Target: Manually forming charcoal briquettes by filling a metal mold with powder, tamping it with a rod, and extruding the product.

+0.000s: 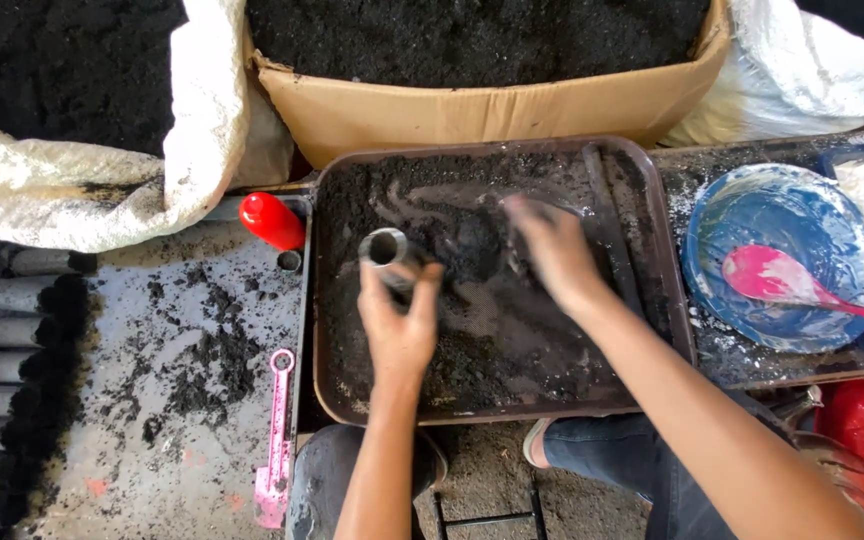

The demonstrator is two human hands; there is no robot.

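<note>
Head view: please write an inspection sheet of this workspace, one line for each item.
Surface: brown tray covered with dark powder.
Job's things: small grey tube, open end up, powder inside.
Clutter: red cap, pink tool, blue plate with pink spoon.
Grippers: left hand holds the tube; right hand blurred over the powder.
Cables: nothing seen.
Surroundings: cardboard box of powder, white sacks, stacked filled tubes.
</note>
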